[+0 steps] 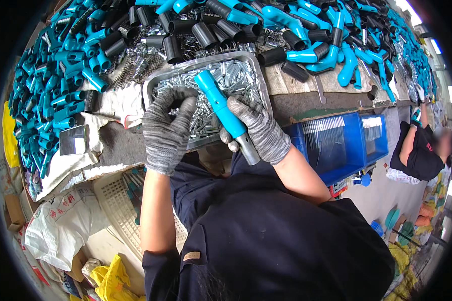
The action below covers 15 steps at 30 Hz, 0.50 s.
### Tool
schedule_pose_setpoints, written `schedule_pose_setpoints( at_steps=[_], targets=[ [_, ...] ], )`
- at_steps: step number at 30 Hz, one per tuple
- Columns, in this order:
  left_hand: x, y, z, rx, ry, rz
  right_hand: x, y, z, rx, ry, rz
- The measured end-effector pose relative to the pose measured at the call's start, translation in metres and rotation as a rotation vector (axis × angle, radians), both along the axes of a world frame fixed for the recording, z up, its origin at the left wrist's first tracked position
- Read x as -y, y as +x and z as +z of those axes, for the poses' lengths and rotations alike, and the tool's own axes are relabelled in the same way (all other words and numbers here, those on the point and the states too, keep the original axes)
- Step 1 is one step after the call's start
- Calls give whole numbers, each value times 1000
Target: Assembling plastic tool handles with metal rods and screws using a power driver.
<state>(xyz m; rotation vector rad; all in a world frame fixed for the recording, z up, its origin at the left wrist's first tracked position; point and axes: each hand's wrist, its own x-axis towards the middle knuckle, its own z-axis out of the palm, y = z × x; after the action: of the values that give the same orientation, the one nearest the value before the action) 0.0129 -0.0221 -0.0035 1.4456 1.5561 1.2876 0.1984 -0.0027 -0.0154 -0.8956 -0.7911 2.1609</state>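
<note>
A teal tubular handle with a bare metal tube at its lower end lies slantwise in my right hand, whose grey-gloved fingers wrap round its lower half. Small holes show in the teal part. My left hand, gloved the same way, is just left of the handle and apart from it. Its thumb and fingertips curl together in a pinch; whatever may be between them is hidden. Beneath both hands is a grey metal tray filled with small shiny metal pins.
Teal plastic parts heap up at left and across the back, mixed with black sleeves and springs. A phone lies at left. Blue bins stand right, a white perforated basket below. Another person sits far right.
</note>
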Motion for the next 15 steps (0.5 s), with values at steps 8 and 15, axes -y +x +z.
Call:
schedule_pose_setpoints(
  at_steps=[8,15],
  targets=[
    [2,4,33,62,-333,-194,3,2,-4,302,495,28],
    [-1,2,20,302,-245,-236,6,3,14,112,459,90]
  ],
)
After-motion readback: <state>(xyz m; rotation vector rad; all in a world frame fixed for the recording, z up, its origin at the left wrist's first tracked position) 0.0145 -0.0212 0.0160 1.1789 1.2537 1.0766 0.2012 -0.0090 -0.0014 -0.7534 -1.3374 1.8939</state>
